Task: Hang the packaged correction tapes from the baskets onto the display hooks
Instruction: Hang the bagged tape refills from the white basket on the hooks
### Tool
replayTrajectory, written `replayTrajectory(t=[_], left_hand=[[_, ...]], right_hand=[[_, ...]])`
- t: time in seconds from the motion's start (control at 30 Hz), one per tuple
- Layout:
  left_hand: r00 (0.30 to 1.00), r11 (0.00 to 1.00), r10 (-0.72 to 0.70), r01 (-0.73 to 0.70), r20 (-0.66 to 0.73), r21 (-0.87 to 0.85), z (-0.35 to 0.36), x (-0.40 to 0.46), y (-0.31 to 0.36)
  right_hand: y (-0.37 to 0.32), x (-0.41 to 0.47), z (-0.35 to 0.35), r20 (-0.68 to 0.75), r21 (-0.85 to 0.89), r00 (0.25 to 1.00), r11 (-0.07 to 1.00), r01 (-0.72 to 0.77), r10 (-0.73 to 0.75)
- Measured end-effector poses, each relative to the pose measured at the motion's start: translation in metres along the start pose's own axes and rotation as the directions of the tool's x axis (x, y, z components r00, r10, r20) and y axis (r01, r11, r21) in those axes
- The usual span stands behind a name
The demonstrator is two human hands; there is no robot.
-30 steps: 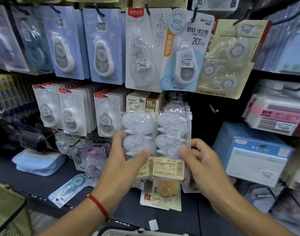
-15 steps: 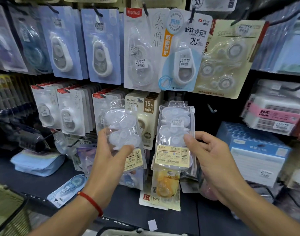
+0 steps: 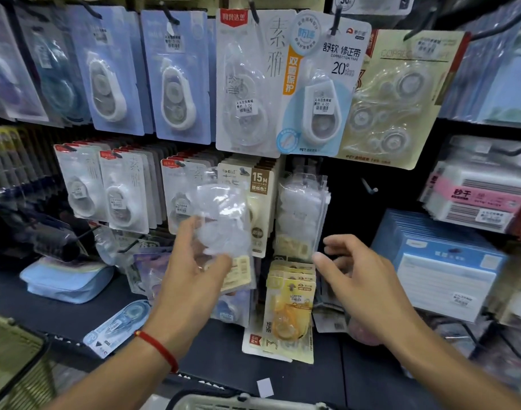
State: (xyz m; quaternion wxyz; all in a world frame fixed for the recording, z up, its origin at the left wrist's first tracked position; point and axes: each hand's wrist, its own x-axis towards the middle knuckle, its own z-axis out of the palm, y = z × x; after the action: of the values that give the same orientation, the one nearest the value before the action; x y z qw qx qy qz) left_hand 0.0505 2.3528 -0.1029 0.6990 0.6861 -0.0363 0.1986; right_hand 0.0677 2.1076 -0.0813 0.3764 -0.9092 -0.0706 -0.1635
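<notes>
My left hand [image 3: 191, 261] grips a clear blister pack of white correction tapes [image 3: 223, 220], held in front of the middle row of hanging packs. A second stack of the same clear packs [image 3: 302, 214] hangs on a hook in the display, just right of the beige 15M pack [image 3: 260, 184]. My right hand [image 3: 353, 279] is below and right of that stack, fingers spread, holding nothing. A bare display hook [image 3: 368, 187] sticks out of the dark panel further right. The rim of a white basket [image 3: 238, 399] shows at the bottom edge.
Rows of carded correction tapes [image 3: 176, 78] hang above and to the left. Yellow packs [image 3: 291, 306] hang below the stack. Blue boxes [image 3: 439, 261] and pink-labelled packs [image 3: 478, 196] sit right. A green wire basket [image 3: 13, 359] is at the lower left, and a loose blue tape pack [image 3: 117, 327] lies on the shelf.
The two packs were held together, then split apart. My right hand has let go of its stack, which now hangs on the hook; my left hand moved left with its pack.
</notes>
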Motion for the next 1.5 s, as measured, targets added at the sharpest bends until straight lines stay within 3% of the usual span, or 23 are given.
replayTrajectory(t=[0.13,0.23,0.43,0.8,0.87,0.93,0.97,1.03,1.1,1.17,1.23,1.33,1.5], left_hand=[[0.955,0.999,-0.037,0.040,0.293,-0.005,0.014,-0.012,-0.005],[0.921,0.997,-0.072,0.079,0.384,-0.002,0.024,-0.019,-0.010],[0.941,0.995,-0.090,0.097,0.327,-0.005,0.028,-0.017,-0.011],[0.951,0.978,-0.060,0.116,0.304,-0.172,0.031,-0.019,0.008],[0.952,0.984,-0.064,0.110,0.300,-0.141,0.030,-0.018,0.008],[0.961,0.997,-0.028,0.008,0.274,0.073,0.027,-0.015,0.003],[0.965,0.964,0.024,-0.092,0.261,0.251,0.024,-0.012,-0.002],[0.946,0.791,0.177,-0.301,0.271,0.533,0.017,-0.004,-0.009],[0.900,0.596,0.308,-0.436,0.310,0.674,0.012,0.007,-0.013],[0.870,0.438,0.342,-0.481,0.354,0.759,0.011,0.018,-0.015],[0.862,0.331,0.305,-0.495,0.405,0.804,0.013,0.027,-0.018],[0.878,0.260,0.219,-0.474,0.426,0.842,0.012,0.031,-0.029],[0.890,0.234,0.206,-0.449,0.408,0.862,0.010,0.035,-0.040]], right_hand=[[-0.005,-0.010,0.013,0.245,0.326,0.966,0.945,-0.004,-0.080],[-0.008,-0.015,0.022,0.274,0.465,0.955,0.885,-0.025,-0.117],[-0.011,-0.009,0.015,0.130,0.648,0.991,0.759,-0.068,-0.022],[-0.012,0.006,-0.001,0.159,0.747,0.986,0.659,-0.090,-0.045],[-0.010,0.007,-0.001,0.150,0.736,0.988,0.671,-0.095,-0.025],[-0.006,0.007,0.002,0.069,0.583,0.998,0.811,-0.038,-0.003],[-0.002,0.007,0.003,-0.003,0.406,1.000,0.914,0.005,-0.004],[0.004,0.003,0.008,-0.130,-0.028,0.984,0.992,0.122,-0.125],[0.009,0.003,0.017,-0.133,-0.303,0.904,0.885,0.353,-0.406],[0.011,0.011,0.030,-0.012,-0.471,0.808,0.716,0.516,-0.590],[0.011,0.028,0.044,0.092,-0.584,0.811,0.629,0.514,-0.577],[0.019,0.057,0.063,0.137,-0.700,0.878,0.582,0.413,-0.458],[0.034,0.110,0.079,0.138,-0.725,0.925,0.600,0.339,-0.355]])
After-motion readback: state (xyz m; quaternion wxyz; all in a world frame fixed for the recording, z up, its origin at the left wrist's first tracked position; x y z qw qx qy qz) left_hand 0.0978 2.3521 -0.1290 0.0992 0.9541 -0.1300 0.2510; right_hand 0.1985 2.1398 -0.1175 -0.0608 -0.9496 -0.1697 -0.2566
